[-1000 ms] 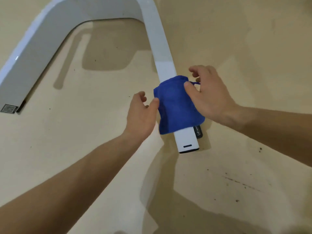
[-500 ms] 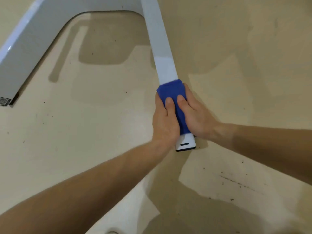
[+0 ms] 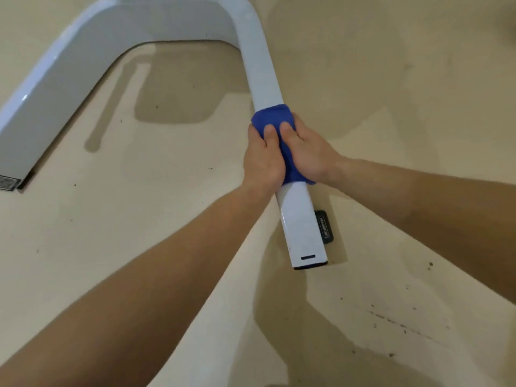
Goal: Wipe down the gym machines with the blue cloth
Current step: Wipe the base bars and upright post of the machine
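Presently: blue cloth (image 3: 272, 115), wrapped round the white machine bar (image 3: 303, 227) partway up from its free end, left hand (image 3: 262, 160) and right hand (image 3: 307, 152) curled over it from either side; best held snug and drawn evenly along the bar.

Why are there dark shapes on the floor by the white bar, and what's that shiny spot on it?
Head view: the dark shapes are shadows that the white bar casts on the floor; head view: the shiny spot on the bar's far left side is glare, light bouncing off its glossy surface.
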Motion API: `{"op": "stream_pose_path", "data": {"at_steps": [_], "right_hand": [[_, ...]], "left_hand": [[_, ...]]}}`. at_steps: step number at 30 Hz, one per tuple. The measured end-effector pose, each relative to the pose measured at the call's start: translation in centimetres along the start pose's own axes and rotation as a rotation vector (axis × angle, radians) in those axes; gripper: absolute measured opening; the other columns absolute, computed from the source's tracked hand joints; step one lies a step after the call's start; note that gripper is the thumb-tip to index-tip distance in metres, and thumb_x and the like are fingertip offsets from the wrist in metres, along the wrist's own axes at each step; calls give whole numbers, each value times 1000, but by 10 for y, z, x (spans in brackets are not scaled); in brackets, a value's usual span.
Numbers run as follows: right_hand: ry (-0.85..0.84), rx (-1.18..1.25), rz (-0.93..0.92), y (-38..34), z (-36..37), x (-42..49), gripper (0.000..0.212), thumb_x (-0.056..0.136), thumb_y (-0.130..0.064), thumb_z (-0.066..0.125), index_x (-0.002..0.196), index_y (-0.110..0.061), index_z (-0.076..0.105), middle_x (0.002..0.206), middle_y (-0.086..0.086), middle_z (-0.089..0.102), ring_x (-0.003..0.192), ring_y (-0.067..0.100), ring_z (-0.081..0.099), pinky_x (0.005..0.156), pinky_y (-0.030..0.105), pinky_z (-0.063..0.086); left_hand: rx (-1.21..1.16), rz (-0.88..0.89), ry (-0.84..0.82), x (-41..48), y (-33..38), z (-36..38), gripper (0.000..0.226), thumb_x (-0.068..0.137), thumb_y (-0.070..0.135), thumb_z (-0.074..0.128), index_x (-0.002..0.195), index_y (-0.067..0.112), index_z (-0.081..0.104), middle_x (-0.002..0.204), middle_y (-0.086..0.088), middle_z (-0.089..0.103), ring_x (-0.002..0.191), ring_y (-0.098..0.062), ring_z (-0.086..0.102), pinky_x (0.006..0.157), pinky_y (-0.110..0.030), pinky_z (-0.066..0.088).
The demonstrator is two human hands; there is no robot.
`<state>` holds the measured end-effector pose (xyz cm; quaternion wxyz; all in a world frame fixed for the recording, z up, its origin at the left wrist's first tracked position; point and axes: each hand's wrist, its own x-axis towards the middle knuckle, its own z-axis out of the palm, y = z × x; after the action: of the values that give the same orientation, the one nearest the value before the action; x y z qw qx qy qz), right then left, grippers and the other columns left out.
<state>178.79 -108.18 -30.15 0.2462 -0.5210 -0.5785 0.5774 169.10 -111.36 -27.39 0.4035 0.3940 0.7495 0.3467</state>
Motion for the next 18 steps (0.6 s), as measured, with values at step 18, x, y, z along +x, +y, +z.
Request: {"op": "stream_pose_path", "data": {"at_steps": [18], "right_hand": [[58,-24,25,-5,5,-49,28,106,-30,34,129,-26,51,101,-9,68,87,1,62,67,7,41]], "left_hand": [[77,5,93,-31,-5,3,23,104,30,35,111,21,56,89,11,65,77,0,60,67,-16,43]]}}
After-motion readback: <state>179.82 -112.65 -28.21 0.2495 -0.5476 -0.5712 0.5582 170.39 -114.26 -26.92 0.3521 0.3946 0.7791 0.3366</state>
